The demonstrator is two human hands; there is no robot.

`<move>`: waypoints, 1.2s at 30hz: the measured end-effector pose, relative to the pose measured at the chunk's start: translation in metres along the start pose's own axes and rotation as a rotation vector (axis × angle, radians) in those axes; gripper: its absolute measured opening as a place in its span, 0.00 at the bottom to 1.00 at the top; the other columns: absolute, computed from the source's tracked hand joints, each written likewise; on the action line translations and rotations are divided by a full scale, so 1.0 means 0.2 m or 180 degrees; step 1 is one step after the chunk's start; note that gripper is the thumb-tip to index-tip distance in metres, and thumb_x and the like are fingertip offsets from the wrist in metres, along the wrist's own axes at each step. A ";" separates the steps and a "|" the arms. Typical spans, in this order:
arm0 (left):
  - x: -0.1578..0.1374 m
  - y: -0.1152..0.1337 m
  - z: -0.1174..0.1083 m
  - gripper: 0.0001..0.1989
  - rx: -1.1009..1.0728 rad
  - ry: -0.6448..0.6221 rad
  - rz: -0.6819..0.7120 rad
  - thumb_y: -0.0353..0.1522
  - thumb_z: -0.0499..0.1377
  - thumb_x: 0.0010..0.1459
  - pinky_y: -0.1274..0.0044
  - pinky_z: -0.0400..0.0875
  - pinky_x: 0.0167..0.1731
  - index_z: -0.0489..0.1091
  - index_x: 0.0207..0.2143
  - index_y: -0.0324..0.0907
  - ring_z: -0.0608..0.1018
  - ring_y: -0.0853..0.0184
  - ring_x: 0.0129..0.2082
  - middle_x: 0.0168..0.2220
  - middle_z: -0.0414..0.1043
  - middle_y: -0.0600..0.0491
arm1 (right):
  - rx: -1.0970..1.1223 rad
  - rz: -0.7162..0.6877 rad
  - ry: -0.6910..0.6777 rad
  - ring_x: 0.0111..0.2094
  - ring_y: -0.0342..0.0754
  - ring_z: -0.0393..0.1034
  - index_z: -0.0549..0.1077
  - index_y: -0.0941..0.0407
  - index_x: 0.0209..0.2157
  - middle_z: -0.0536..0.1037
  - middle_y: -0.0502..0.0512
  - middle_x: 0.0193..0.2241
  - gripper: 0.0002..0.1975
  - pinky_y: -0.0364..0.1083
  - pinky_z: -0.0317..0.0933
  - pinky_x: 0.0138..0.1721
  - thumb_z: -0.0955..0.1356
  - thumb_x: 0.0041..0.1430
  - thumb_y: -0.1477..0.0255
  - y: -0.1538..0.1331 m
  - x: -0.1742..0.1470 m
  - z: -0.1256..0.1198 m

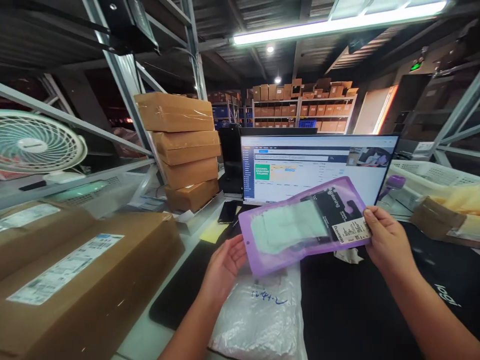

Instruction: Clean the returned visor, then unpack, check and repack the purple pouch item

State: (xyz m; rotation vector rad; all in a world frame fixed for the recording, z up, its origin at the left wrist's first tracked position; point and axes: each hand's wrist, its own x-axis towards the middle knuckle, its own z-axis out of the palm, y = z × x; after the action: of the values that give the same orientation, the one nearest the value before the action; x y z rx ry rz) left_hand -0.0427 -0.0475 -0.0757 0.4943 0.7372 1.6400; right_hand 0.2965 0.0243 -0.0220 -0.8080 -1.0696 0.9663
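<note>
A purple-edged plastic pouch (288, 227) with a clear window is held up in front of the monitor. Pale mint folded material shows through the window, beside a black printed panel and a white barcode label (350, 231). My right hand (388, 237) pinches the pouch at its right end, thumb on the front. My left hand (227, 262) is at the pouch's lower left edge, fingers extended and loosely bent; whether they touch it I cannot tell. Beneath the pouch, a white plastic mailing bag (262, 320) with blue handwriting lies on the black desk mat (333, 305).
Large labelled cartons (123, 280) fill the left side, and stacked brown boxes (191, 167) rise behind them. A lit monitor (300, 185) stands at the back. A phone (227, 212) lies near yellow paper (213, 232). White baskets (431, 180) stand right; a fan (37, 145) is far left.
</note>
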 end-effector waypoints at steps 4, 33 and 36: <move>0.02 -0.04 -0.03 0.22 0.0373 -0.0246 0.0008 0.45 0.71 0.49 0.77 0.78 0.30 0.79 0.37 0.35 0.82 0.63 0.31 0.33 0.81 0.45 | 0.0024 -0.0023 0.0101 0.18 0.46 0.63 0.72 0.49 0.33 0.70 0.47 0.20 0.17 0.47 0.64 0.19 0.78 0.48 0.57 -0.11 0.00 -0.03; -0.03 -0.06 -0.06 0.23 0.1557 -0.1852 -0.1636 0.31 0.75 0.43 0.68 0.78 0.40 0.79 0.44 0.38 0.83 0.54 0.39 0.41 0.81 0.43 | -0.0769 0.1505 -0.0959 0.17 0.43 0.60 0.74 0.54 0.25 0.69 0.49 0.17 0.16 0.43 0.56 0.17 0.79 0.42 0.61 0.26 0.00 0.10; -0.04 -0.06 -0.05 0.24 0.1591 -0.1875 -0.1595 0.32 0.75 0.44 0.68 0.78 0.41 0.78 0.46 0.38 0.83 0.54 0.39 0.42 0.81 0.42 | -0.0795 0.1617 -0.0988 0.18 0.43 0.62 0.75 0.54 0.25 0.71 0.50 0.18 0.15 0.43 0.57 0.19 0.79 0.42 0.61 0.30 0.02 0.09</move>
State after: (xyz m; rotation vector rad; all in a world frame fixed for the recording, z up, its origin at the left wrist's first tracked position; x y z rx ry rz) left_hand -0.0394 -0.0569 -0.0915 1.0040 0.7379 0.7701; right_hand 0.2655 0.0515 -0.0696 -1.1974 -1.2988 1.4382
